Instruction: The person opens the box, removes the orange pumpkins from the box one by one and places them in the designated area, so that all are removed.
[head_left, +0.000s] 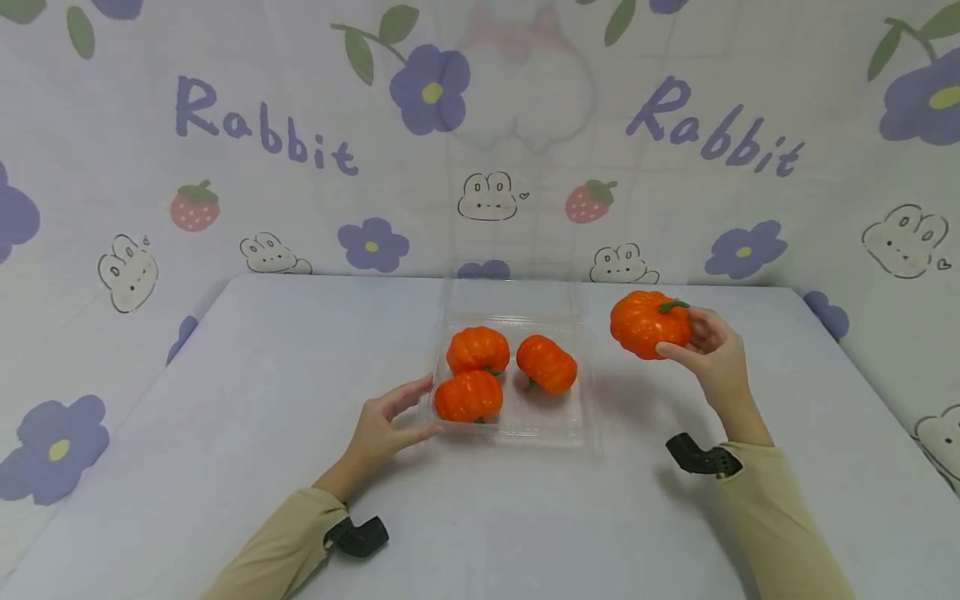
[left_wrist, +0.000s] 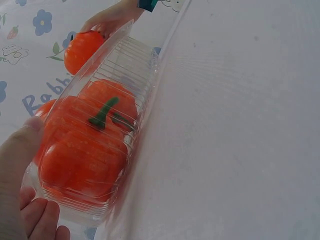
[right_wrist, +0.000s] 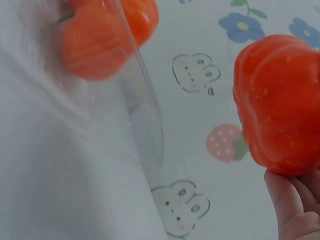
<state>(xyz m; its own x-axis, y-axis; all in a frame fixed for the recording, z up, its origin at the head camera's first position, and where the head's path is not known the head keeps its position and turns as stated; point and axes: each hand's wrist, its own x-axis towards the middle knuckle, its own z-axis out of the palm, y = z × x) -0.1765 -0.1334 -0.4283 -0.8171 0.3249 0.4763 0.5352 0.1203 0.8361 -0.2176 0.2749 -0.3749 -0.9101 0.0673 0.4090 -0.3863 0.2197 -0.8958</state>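
My right hand (head_left: pixel 716 358) grips an orange toy pumpkin (head_left: pixel 647 325) with a green stem, raised above the table to the right of a clear plastic box (head_left: pixel 543 425). Inside the box lie three more orange pumpkins: one at the back left (head_left: pixel 477 350), one at the front left (head_left: pixel 468 397) and one on the right (head_left: pixel 547 364). My left hand (head_left: pixel 381 425) holds the box at its left side, thumb near the front corner. In the left wrist view, ridged clear walls (left_wrist: pixel 145 65) show the pumpkins through them.
The box's transparent lid (head_left: pixel 510 296) stands open at the back. White table (head_left: pixel 262 375) surrounds the box. Behind it hangs a printed cloth (head_left: pixel 300 75) with rabbits, flowers and strawberries. Black devices sit at the left wrist (head_left: pixel 360 537) and the right wrist (head_left: pixel 701 457).
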